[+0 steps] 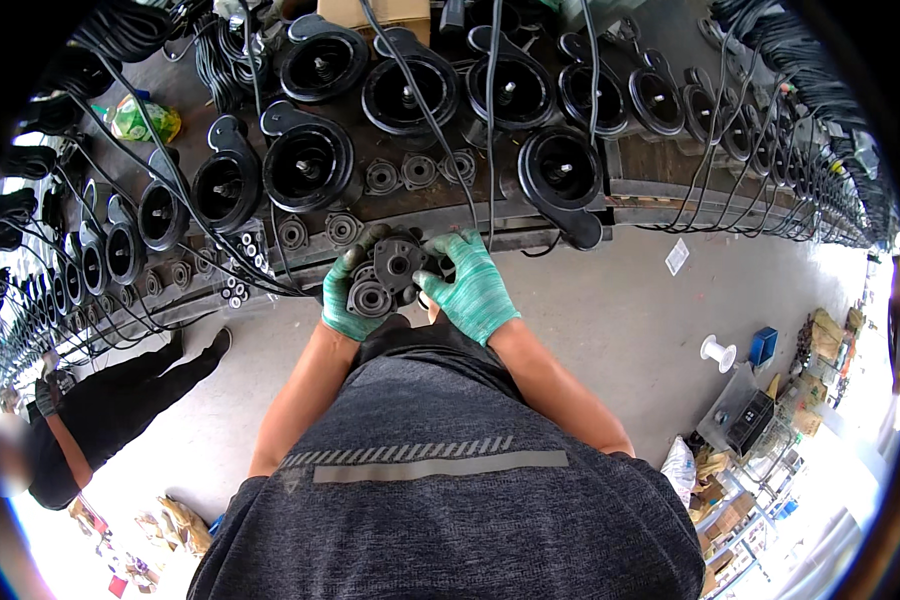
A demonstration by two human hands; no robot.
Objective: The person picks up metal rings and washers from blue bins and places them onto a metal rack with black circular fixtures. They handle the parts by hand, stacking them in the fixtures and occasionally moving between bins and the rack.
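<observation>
In green gloves, both my hands are close together at the bench's near edge. My left hand [346, 298] wraps round a small group of dark, round flange-like metal parts. One of them, a flange with a ringed centre [372, 298], lies nearest my body. Another, a lobed flange with a centre hole [400, 263], sits higher, between the two hands. My right hand [475, 288] has its fingers bent against that lobed flange's right side. The fingertips partly hide the parts, and I cannot tell how many are stacked.
Several black round housings with cords [310, 168] stand along the bench. Loose flanges [420, 170] lie beyond my hands, and small rings [238, 290] lie to the left. Cords hang across the bench. A person in dark clothes [120, 390] stands at left. A white spool [718, 353] is on the floor at right.
</observation>
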